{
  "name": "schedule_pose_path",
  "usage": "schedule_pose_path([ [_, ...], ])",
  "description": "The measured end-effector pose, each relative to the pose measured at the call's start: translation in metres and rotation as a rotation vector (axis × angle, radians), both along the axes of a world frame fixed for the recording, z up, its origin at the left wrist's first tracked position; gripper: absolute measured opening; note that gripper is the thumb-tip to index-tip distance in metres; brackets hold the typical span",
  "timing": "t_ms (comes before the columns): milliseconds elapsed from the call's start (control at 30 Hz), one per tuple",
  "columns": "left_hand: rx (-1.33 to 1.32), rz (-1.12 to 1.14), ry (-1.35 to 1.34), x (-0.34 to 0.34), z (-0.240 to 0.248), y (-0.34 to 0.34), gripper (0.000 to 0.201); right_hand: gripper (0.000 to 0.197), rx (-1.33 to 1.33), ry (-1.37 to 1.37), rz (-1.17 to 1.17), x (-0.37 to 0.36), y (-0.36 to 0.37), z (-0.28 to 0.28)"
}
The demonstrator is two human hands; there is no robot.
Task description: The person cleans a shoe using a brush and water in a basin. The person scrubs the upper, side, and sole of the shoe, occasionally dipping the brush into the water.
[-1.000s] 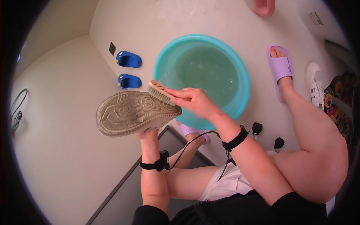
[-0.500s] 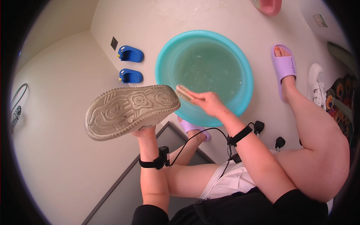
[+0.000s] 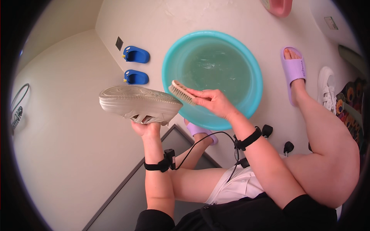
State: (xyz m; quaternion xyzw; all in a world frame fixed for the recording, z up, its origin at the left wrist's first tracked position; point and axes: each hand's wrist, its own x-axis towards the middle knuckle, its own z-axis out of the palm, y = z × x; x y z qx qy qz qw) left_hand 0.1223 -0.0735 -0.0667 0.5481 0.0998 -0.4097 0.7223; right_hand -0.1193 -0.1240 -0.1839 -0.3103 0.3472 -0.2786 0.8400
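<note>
Your left hand (image 3: 146, 129) now has the pale shoe (image 3: 140, 108) rolled: half a second ago the sole faced you, now the sidewall does. So the side is presented and the tread is foreshortened. Left grip supports it from below, fingers partly hidden. Right hand (image 3: 218, 104) is closed on the brush (image 3: 182, 91), bristles just by the shoe's right end; can't confirm contact. Teal basin (image 3: 259, 79) with water sits beyond the right grip on pale floor (image 3: 269, 34); blue clogs (image 3: 144, 56) beyond the shoe.

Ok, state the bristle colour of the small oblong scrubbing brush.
The bristles are pale beige, showing best in the head view.
</note>
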Motion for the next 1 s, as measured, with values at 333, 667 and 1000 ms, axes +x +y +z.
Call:
schedule_pose_path([
  [333, 0.041, 0.045, -0.003, 0.0, 0.0, -0.012, 0.034, 0.039, -0.097, 0.063, 0.051, 0.003, 0.023, -0.004],
  [667, 0.074, 0.185, 0.059, -0.011, 0.003, -0.027, 0.036, 0.041, -0.359, 0.114, -0.07, 0.016, -0.006, 0.038],
  [1000, 0.058, 0.154, -0.024, 0.025, -0.004, -0.021, 0.034, 0.052, -0.656, 0.339, -0.072, 0.004, 0.023, 0.007],
])
